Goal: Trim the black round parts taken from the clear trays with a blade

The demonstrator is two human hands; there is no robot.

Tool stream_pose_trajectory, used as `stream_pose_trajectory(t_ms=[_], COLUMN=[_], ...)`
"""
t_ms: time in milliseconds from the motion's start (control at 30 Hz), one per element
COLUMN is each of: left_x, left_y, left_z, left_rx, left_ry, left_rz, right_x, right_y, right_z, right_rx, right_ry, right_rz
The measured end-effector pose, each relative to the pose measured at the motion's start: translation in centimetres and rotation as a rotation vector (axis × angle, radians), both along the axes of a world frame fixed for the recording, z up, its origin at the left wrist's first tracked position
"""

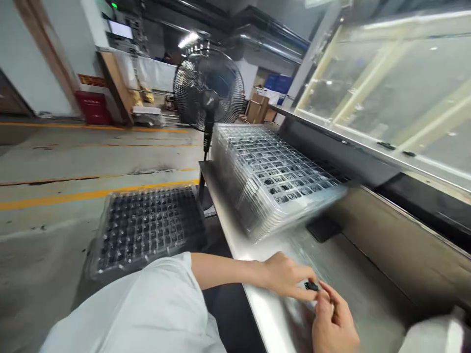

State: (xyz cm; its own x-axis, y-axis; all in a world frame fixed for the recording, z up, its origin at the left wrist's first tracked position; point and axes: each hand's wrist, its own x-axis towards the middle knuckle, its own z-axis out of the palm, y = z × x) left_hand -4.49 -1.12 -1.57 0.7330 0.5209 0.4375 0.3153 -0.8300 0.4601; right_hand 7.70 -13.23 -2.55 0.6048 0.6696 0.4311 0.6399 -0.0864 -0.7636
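Note:
My left hand (286,276) and my right hand (333,319) meet over a steel worktable (239,230) near the bottom of the view. Together their fingertips pinch a small black part (311,286). The left hand reaches in from a white sleeve (147,309), thumb and forefinger closed on the part. The right hand comes up from below with its fingers curled toward the same part. Just beyond the hands lies a stack of clear plastic trays (272,176), whose pockets hold several small dark parts.
A second tray (147,228) full of dark parts sits lower at the left, off the table's edge. A black pedestal fan (208,93) stands behind the stack. A glazed machine housing (390,88) runs along the right. Concrete floor with yellow lines (81,196) lies left.

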Motion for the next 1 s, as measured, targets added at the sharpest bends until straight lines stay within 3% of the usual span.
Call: stream_pose_trajectory(t_ms=[167, 300, 500, 700, 833, 1000], left_x=[-0.1, -0.3, -1.0, -1.5, -1.8, -4.6], left_y=[0.4, 0.4, 0.6, 0.4, 0.3, -0.3], left_z=[-0.8, -1.2, -1.5, -1.4, -0.8, 0.0], left_rx=[0.219, 0.301, 0.290, 0.186, 0.209, 0.140], left_ry=[0.008, -0.069, -0.243, -0.260, -0.281, -0.320], left_rz=[-0.193, -0.193, -0.240, -0.272, -0.264, -0.213], right_x=[-0.8, -0.9, -1.2, -1.8, -1.7, -1.5], right_y=[0.0, 0.2, 0.5, 0.2, 0.1, 0.0], right_z=[1.2, 0.9, 0.7, 1.0, 1.2, 1.4], right_rx=[0.058, 0.111, 0.119, 0.150, 0.205, 0.233], right_ry=[0.064, 0.185, 0.216, 0.150, 0.055, -0.085], right_rz=[0.012, 0.089, 0.148, 0.137, 0.118, 0.062])
